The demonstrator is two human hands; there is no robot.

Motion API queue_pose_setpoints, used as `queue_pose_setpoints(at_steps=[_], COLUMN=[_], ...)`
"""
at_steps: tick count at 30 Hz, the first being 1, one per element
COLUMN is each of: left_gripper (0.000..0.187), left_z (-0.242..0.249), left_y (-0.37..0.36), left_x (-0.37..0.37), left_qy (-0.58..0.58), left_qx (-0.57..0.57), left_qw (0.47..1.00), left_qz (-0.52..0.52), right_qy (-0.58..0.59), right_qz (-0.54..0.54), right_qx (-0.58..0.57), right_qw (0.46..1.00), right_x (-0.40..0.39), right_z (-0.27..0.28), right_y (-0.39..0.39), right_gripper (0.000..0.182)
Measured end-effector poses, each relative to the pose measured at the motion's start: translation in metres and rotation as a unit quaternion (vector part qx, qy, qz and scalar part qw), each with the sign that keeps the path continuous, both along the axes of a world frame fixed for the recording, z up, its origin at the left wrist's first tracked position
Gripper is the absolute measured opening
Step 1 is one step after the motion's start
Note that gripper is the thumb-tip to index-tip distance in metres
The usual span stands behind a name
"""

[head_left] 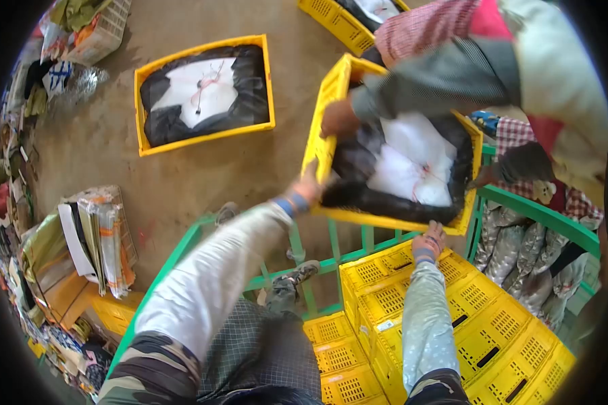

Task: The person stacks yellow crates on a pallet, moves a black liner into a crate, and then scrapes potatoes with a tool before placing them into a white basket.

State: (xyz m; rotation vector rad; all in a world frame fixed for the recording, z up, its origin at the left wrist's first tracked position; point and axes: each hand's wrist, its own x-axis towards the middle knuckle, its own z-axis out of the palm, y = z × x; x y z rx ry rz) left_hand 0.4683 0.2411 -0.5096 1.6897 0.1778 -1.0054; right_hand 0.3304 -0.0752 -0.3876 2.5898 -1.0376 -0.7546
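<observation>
A yellow plastic crate (385,224) lined with black plastic is held tilted over the green railing, between me and another person. My left hand (307,187) grips its left side near the close corner. At the crate's near edge, my right hand (429,243) has its fingers over the rim. Inside the crate lies a white sheet (412,165) with thin reddish string on it. The other person's hand (340,119) holds the left wall farther back, and their second hand (483,176) is at the right side.
Stacked yellow crates (479,317) stand below my right arm, inside the green railing (182,253). Another lined crate (271,101) sits on the floor, and a third (334,23) is at the top. Silver packages (507,250) lie at right, bundled sheets (105,236) at left.
</observation>
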Motion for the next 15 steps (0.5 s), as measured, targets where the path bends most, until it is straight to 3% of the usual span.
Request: queue_pose_setpoints(at_steps=[1,3,4,6,7,8,9,10,11,12,14,15], left_gripper=[0.099,0.105,0.104,0.092,0.088,0.084,0.079,0.071,0.063,0.059,0.051,0.047], left_z=[0.021,0.016,0.007,-0.001,-0.004,-0.01,-0.02,-0.036,-0.032,-0.037,-0.033,-0.048], left_y=[-0.013,-0.022,-0.025,-0.029,-0.039,-0.048,-0.053,-0.055,-0.049,-0.046,-0.021,0.002], left_x=[-0.041,-0.099,-0.119,-0.134,-0.142,-0.149,-0.159,-0.176,-0.174,-0.178,-0.171,-0.175], left_qy=[-0.096,-0.04,0.006,0.103,0.124,0.141,0.154,0.115,0.088,0.085,0.115,0.012], left_qx=[0.011,-0.022,-0.069,-0.086,-0.087,-0.097,-0.107,-0.134,-0.15,-0.143,-0.138,-0.16], left_qw=[0.993,0.999,0.997,0.985,0.973,0.964,0.954,0.95,0.944,0.944,0.954,0.956], left_qz=[0.066,0.004,-0.012,-0.112,-0.174,-0.203,-0.235,-0.259,-0.281,-0.284,-0.241,-0.246], right_qy=[-0.016,-0.145,-0.145,-0.315,-0.336,-0.37,-0.301,-0.336,-0.278,-0.183,-0.147,-0.147], right_qz=[0.001,-0.017,-0.013,-0.234,-0.291,-0.287,-0.264,-0.281,-0.391,-0.353,-0.341,-0.342], right_qx=[0.001,0.047,0.054,0.171,0.265,0.276,0.281,0.287,0.349,0.311,0.363,0.366], right_qw=[1.0,0.988,0.988,0.904,0.856,0.84,0.873,0.852,0.805,0.863,0.855,0.853], right_x=[-0.032,-0.103,-0.136,-0.194,-0.161,-0.221,-0.263,-0.26,-0.27,-0.203,-0.231,-0.223], right_z=[-0.016,-0.057,-0.087,-0.118,-0.077,-0.126,-0.162,-0.153,-0.153,-0.094,-0.124,-0.112], right_y=[-0.022,-0.065,-0.074,-0.093,-0.03,-0.051,-0.055,-0.003,0.014,0.093,0.121,0.132], right_gripper=[0.062,0.065,0.065,0.064,0.058,0.052,0.051,0.05,0.053,0.052,0.044,0.044])
